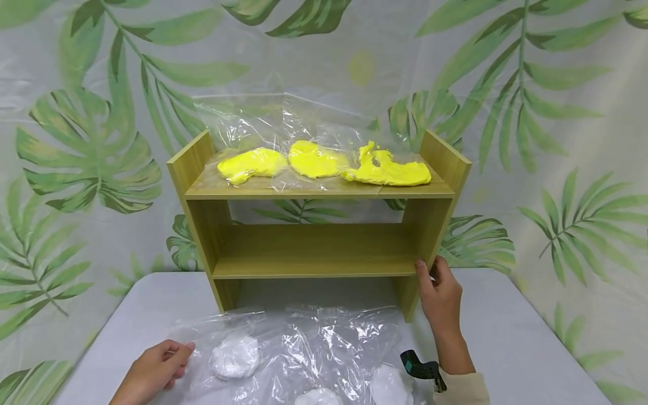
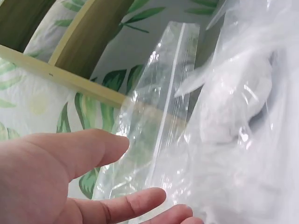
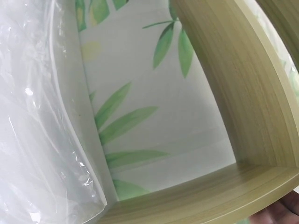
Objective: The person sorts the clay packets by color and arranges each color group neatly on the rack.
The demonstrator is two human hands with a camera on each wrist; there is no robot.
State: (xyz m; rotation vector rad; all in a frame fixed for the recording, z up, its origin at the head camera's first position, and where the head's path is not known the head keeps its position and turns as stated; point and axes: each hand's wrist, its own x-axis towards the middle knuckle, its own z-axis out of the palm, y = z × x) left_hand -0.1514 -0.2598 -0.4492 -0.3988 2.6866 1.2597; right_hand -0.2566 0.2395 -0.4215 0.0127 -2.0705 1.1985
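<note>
A small wooden shelf [image 1: 314, 247] stands at the back of the table. My right hand [image 1: 441, 292] grips its right side panel, with the thumb at the front edge; in the right wrist view only fingertips [image 3: 280, 212] show behind the panel. My left hand [image 1: 157, 368] is at the left of clear zip bags [image 1: 309, 343] that hold white lumps [image 1: 236, 356]. In the left wrist view, thumb and fingers are apart beside a bag's zip edge [image 2: 163, 121], with nothing gripped between them. Whether the fingertips touch the plastic, I cannot tell.
Clear bags with bright yellow lumps [image 1: 316, 160] lie along the shelf's top board, their plastic standing up behind. A black strap-like device [image 1: 422, 368] sits at my right wrist. Behind the white table [image 1: 506, 337] hangs a leaf-patterned cloth [image 1: 329, 50].
</note>
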